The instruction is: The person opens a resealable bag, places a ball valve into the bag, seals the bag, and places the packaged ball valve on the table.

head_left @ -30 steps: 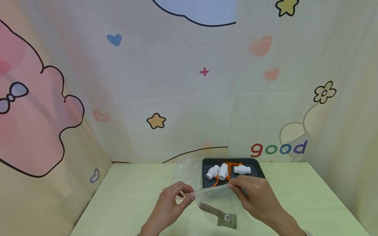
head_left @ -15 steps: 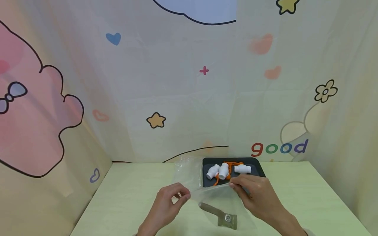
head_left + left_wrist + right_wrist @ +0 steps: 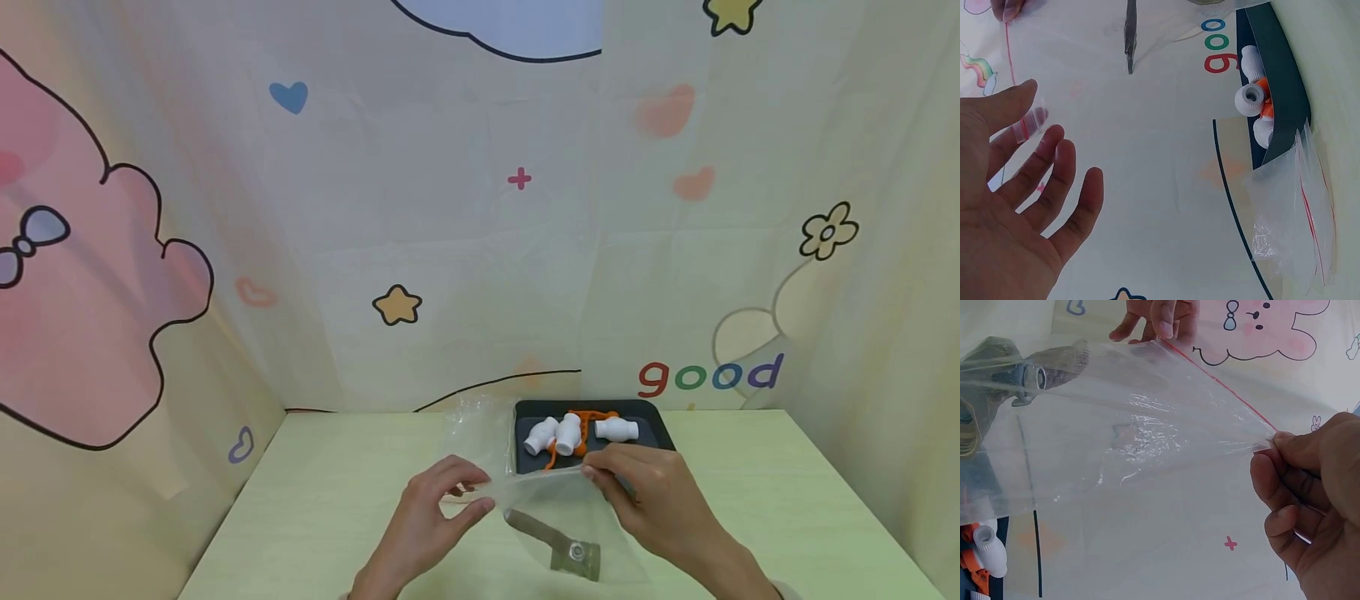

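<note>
A clear zip bag (image 3: 536, 493) with a red seal line hangs between my hands. Inside it, at the bottom, lies a grey-green valve (image 3: 576, 560) with a long lever and a metal nut. My right hand (image 3: 660, 504) pinches one corner of the bag's mouth between thumb and forefinger. At the opposite corner is my left hand (image 3: 429, 521), its thumb and forefinger spread apart. In the left wrist view, that clear corner overlaps the left forefinger (image 3: 1038, 117), while the other fingers fan out loosely.
Behind the bag stands a black tray (image 3: 651, 410) holding white fittings (image 3: 617, 430) and orange handles (image 3: 596, 416). Left of it lies a stack of clear zip bags (image 3: 474, 433). A printed curtain (image 3: 480, 250) closes off the back of the pale green table (image 3: 337, 467).
My left thumb and forefinger were apart, came together at the bag's corner, and now are spread again. The right hand keeps its pinch, and the bagged valve has shifted slightly.
</note>
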The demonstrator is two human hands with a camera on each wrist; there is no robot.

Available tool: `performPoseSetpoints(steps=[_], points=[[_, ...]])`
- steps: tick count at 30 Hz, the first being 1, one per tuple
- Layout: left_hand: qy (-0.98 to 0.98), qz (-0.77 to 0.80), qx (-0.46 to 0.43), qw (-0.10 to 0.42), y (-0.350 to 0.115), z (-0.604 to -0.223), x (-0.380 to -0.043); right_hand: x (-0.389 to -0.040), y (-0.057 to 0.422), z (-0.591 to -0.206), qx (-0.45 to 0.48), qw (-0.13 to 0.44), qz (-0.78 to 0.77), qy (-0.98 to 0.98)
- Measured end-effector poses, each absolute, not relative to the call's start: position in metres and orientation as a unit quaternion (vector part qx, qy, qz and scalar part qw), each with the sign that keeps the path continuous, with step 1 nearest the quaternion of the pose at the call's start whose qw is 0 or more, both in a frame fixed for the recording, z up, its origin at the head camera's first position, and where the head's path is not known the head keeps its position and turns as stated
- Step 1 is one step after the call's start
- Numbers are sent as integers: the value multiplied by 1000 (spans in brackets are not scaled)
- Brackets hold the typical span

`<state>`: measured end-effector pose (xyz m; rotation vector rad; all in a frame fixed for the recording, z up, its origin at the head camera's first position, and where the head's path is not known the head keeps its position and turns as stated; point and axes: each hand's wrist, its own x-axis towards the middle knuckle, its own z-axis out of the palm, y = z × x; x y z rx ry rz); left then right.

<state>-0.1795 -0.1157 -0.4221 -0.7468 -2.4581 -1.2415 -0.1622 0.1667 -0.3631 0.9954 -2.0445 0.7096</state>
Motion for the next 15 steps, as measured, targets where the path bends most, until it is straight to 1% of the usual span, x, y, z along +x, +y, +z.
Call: performPoseSetpoints(steps=[7,15], points=[[-843,-438,-276,146,-109,-418,-177,-160,164,-365,382,351,283,-807],[-835,-437,-301,145,-106,-417,-175,-159,162,-367,387,355,283,-803]])
